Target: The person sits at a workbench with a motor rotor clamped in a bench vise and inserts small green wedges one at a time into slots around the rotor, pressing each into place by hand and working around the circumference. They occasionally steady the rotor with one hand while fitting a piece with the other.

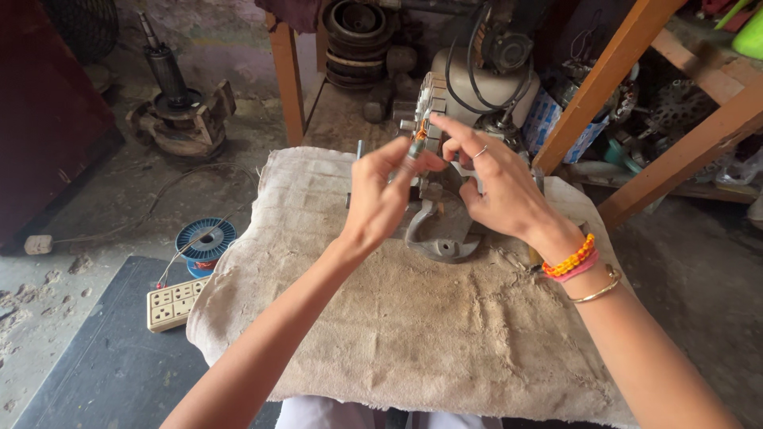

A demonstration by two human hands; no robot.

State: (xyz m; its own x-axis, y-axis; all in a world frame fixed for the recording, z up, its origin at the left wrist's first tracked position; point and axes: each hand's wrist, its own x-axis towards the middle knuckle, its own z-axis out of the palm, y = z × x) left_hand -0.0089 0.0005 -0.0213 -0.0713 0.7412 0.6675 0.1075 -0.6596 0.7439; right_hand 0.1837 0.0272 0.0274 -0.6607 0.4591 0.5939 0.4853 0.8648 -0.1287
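A grey metal motor stator with a bracket base [439, 234] stands on a burlap-covered surface [413, 326]. Its laminated core [433, 99] rises behind my fingers, with orange copper winding showing at its edge. My left hand [380, 195] pinches a small piece at the core's side between thumb and fingers. My right hand [497, 187], with a ring and orange and pink bracelets on the wrist, reaches in from the right, its fingertips touching the same spot on the core.
A blue spool of wire [206, 240] and a cream power strip [173, 303] lie on the floor at left. A motor rotor assembly [179, 115] stands at the back left. Wooden frame legs [612, 75] and shelves of parts crowd the right. Another motor [489, 71] sits behind.
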